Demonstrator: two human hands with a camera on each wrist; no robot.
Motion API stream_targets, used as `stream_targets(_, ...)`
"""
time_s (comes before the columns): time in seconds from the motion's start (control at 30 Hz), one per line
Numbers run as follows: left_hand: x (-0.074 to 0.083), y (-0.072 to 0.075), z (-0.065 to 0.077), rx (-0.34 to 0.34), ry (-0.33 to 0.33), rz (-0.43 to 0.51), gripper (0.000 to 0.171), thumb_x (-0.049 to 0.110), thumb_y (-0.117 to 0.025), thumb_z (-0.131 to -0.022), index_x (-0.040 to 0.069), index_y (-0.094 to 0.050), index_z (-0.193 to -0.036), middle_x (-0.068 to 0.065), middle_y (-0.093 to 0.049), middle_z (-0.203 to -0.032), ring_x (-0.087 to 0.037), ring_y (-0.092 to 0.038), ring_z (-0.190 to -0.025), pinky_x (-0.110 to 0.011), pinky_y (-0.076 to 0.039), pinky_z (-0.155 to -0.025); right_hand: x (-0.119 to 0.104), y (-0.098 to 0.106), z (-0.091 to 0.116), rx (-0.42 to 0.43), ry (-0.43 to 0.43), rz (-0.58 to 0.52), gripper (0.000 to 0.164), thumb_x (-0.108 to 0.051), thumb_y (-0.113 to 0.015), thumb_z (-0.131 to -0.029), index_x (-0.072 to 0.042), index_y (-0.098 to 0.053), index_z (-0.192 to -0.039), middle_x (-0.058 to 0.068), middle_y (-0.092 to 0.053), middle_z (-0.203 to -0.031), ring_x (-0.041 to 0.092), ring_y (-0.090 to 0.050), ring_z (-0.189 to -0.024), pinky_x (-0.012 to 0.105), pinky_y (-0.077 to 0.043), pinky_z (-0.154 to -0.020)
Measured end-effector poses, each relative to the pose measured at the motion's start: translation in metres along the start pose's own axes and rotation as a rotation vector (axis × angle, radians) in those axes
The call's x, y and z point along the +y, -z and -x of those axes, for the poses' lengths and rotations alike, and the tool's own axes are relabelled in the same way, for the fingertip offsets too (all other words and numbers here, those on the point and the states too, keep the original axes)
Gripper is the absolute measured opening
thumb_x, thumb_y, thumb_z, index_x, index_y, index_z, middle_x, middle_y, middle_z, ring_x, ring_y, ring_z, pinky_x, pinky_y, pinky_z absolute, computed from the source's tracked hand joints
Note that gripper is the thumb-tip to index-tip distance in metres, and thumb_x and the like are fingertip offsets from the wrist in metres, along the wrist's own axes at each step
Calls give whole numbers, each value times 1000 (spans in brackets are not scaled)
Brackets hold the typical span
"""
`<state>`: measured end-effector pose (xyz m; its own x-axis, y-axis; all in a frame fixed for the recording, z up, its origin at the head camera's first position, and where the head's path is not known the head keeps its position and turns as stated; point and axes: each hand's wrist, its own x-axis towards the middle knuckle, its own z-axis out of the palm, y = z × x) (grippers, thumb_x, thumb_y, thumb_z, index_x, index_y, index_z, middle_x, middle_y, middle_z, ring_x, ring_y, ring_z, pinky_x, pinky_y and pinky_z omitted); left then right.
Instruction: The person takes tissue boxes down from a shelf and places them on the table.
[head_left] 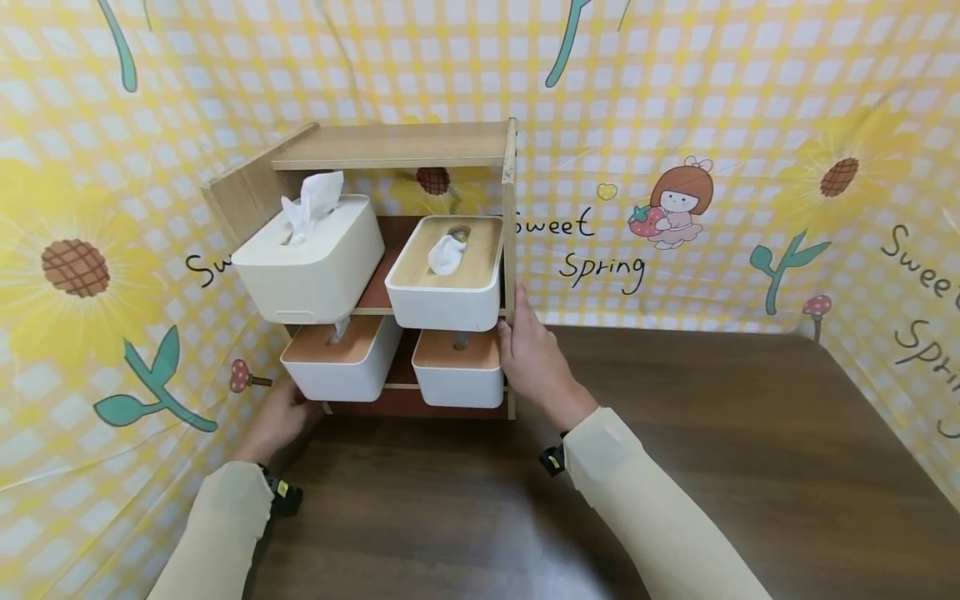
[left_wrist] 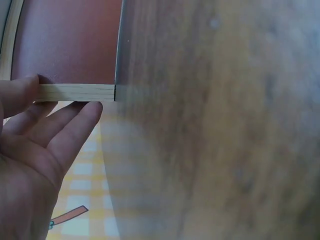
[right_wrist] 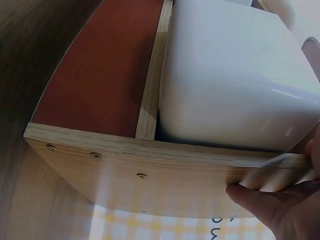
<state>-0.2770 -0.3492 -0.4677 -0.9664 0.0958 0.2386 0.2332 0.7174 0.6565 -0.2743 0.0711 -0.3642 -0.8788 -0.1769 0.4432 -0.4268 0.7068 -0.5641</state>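
Note:
A small wooden shelf (head_left: 397, 143) stands on the table, holding tissue boxes on two levels. My left hand (head_left: 279, 418) grips its left side panel low down. In the left wrist view the thumb lies on the inner face and the fingers (left_wrist: 75, 130) on the outer one. My right hand (head_left: 536, 354) holds the right side panel (right_wrist: 175, 170) by its front edge. Above sit a cream tissue box (head_left: 307, 279) and a wood-lidded white box (head_left: 442, 307). Below are two more wood-lidded boxes, a left one (head_left: 337, 377) and a right one (head_left: 459, 383).
The dark wooden table (head_left: 675, 433) extends to the right and front. Yellow checked cloth (head_left: 450, 58) with flowers and lettering hangs behind and at both sides. The shelf stands near the cloth on the left, and the boxes jut out past its front edges.

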Motion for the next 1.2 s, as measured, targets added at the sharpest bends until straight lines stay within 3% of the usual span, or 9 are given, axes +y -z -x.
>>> stream_targets(0.2, 4, -3, -2, 32, -35, 25, 54, -14, -60, -84, -7, -42, -134, -25, -60, -107, -30, -58, -86, -33, -48, -69, -1, 4, 0, -19, -2, 29, 65, -31, -32, -106, -14, 5, -157, 18, -35, -152, 37, -65, -94, 46, -53, -79)
stream_targets(0.37, 7, -5, -2, 35, -27, 24, 54, -15, -59, -84, -7, -42, -134, -25, -61, -107, -30, -59, -87, -32, -49, -70, 0, 7, 1, -16, 21, 58, 65, -28, -34, -106, -9, 3, -156, 22, -39, -148, 29, -65, -67, 41, -54, -62)
stream_targets(0.5, 11, -5, -2, 31, -18, 35, 52, -12, -59, -85, -4, -43, -135, -23, -61, -106, -29, -58, -85, -35, -49, -69, 2, 8, 2, 0, 36, 71, 66, -25, -36, -105, -6, 1, -156, 23, -40, -147, 28, -63, -61, 40, -54, -59)
stream_targets(0.73, 13, -7, 2, 21, 8, 19, 50, -10, -61, -86, -3, -46, -133, -22, -64, -105, -28, -60, -85, -35, -51, -68, 5, 13, 6, 30, 65, 107, 65, -22, -41, -103, 0, -8, -154, 26, -49, -138, 33, -65, -70, 43, -54, -60)
stream_targets(0.93, 25, -11, -3, -14, 20, 112, 57, -9, -59, -89, 1, -39, -142, -22, -63, -106, -31, -62, -88, -37, -52, -69, 9, 23, 9, 70, 54, 106, 63, -23, -41, -103, 1, -12, -154, 26, -61, -113, 32, -62, -64, 44, -51, -54)
stream_targets(1.07, 30, -17, -2, -7, 19, 132, 56, -12, -59, -87, -1, -41, -139, -23, -63, -105, -32, -62, -88, -37, -52, -70, 16, 26, 11, 84, 66, 121, 63, -23, -41, -103, 3, -13, -153, 28, -58, -123, 39, -64, -69, 49, -52, -59)
stream_targets(1.2, 33, -25, 2, -9, 21, 151, 55, -13, -57, -86, -3, -41, -138, -25, -63, -106, -34, -62, -90, -39, -53, -71, 22, 30, 16, 76, 55, 120, 63, -24, -41, -103, 3, -14, -153, 28, -60, -119, 39, -64, -71, 50, -52, -61)
